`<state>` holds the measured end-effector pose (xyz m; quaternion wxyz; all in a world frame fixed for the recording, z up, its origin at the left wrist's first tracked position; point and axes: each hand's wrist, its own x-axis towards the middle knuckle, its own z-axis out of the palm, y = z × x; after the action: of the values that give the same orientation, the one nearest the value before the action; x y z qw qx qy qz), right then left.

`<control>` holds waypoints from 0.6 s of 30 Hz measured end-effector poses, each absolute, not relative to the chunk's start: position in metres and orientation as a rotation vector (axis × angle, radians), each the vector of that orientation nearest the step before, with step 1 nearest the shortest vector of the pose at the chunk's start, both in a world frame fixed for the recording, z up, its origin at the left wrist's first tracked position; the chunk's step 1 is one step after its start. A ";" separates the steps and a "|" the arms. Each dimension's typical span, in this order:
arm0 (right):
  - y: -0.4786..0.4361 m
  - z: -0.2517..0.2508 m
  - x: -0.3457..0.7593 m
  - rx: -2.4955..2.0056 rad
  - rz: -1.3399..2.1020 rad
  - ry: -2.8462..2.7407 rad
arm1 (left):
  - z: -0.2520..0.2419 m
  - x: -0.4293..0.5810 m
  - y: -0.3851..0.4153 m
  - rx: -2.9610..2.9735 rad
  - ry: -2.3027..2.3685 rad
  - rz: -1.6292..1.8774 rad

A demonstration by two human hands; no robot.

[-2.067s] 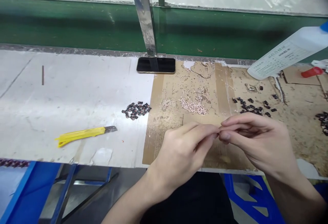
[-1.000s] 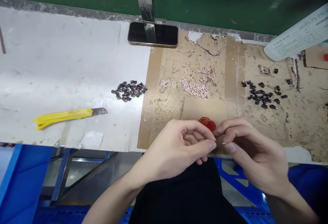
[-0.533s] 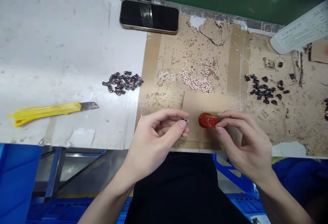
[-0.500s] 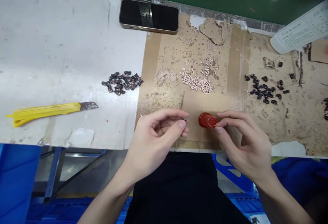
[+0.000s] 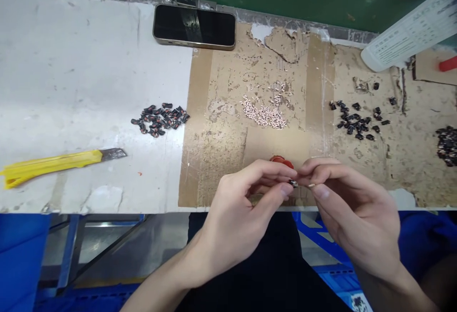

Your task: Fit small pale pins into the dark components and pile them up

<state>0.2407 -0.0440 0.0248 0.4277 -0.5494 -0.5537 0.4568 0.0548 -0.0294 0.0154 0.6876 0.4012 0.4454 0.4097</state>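
Note:
Between the thumb and fingers of my left hand is a small black part with a shiny spot. My right hand pinches a tiny pale piece between thumb and forefinger, close to the black part. A small gap shows between the two pieces. Just behind my left fingertips stands a red cup-like object, mostly hidden by them. Farther back on the cardboard lies a scatter of tiny pinkish pieces.
Black parts with reddish marks lie left of the cardboard. More black parts and a dense dark pile are at right. A yellow utility knife, blade exposed, lies left. A phone and white bottle are behind.
Both hands have come together, the left moving right in front of the red object. My right hand has left the red object and now holds the tiny pale piece beside the black part.

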 end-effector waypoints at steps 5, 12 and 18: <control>-0.046 0.029 0.236 -1.355 1.170 -1.347 | 0.017 0.057 -0.029 1.005 1.020 0.928; -0.044 0.027 0.237 -1.343 1.176 -1.378 | 0.018 0.056 -0.030 1.093 1.018 0.914; -0.040 0.033 0.242 -1.360 1.186 -1.450 | 0.023 0.050 -0.029 1.322 1.047 0.952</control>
<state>0.2423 -0.0403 0.0334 0.4019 -0.5379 -0.5737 0.4691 0.0495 -0.0288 0.0225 0.5667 0.5623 0.4454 0.4052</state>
